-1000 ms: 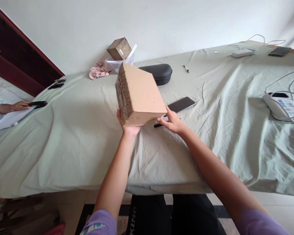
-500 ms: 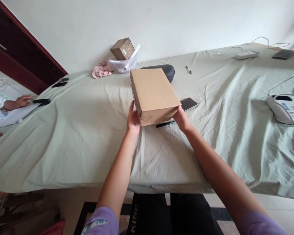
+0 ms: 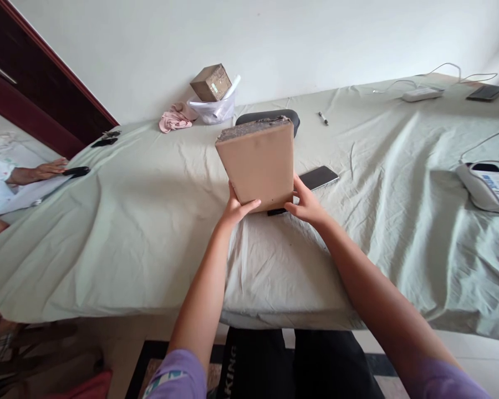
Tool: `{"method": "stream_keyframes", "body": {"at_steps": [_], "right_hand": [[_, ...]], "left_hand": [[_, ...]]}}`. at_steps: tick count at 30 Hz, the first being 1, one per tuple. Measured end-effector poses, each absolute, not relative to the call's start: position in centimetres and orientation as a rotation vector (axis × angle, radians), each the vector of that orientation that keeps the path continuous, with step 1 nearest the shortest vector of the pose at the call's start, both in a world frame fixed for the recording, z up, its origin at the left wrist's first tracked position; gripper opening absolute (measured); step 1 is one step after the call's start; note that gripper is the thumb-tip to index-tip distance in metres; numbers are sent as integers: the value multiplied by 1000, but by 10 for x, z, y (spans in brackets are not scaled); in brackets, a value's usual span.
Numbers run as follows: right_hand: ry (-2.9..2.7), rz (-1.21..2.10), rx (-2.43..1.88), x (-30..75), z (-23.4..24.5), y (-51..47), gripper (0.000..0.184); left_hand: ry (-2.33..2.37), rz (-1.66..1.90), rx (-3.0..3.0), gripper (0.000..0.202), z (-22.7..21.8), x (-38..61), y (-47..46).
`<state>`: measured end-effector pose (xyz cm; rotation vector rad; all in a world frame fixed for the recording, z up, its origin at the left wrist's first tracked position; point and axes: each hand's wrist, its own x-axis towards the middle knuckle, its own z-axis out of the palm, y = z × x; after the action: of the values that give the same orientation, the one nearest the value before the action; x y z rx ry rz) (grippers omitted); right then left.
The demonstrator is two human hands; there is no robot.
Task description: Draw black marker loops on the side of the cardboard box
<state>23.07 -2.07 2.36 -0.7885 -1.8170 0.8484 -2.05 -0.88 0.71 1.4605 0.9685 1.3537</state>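
Head view: both forearms stretched forward from purple sleeves, converging over the middle of the table (image 3: 120,233) with its pale green cloth. Left hand (image 3: 236,209) cupped under the lower left corner of the cardboard box (image 3: 258,163), thumb laid across the near face, fingers curled behind and out of sight. Right hand (image 3: 305,204) pressed against the lower right edge, fingers closed along the side, thumb pointing up the edge. Box gripped between the two hands, stood up on end and tipped slightly away, broad plain face toward the camera, rough grey top edge showing; whether its bottom touches the cloth cannot be told. Under the box, a black pen (image 3: 276,211), only a short piece visible between the hands. Just right of the box, a dark phone (image 3: 318,177) flat on the cloth. Behind the box, a black case (image 3: 293,119), mostly hidden. Further back by the wall, a small box (image 3: 211,82) atop a clear plastic bag (image 3: 214,110), with pink cloth (image 3: 175,117) beside. At far right, a white device (image 3: 484,185) with cables. At left edge, another person's hand (image 3: 45,169) resting near a black object.
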Motion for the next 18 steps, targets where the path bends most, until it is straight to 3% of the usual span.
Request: {"method": "stream_keyframes", "body": {"at_steps": [6,12,18], "right_hand": [[-1679,842,-833,223,6,-16,90],[-1565,876,-839,223,12,-18,93],[-1152,1188,-688,225,34,-23,69]], "left_hand": [[1049,1557,1423,71,0,-12,0],[960,1633,1110,65,2,-9,-2],[829,1809,916,52,11,-15,-1]]}}
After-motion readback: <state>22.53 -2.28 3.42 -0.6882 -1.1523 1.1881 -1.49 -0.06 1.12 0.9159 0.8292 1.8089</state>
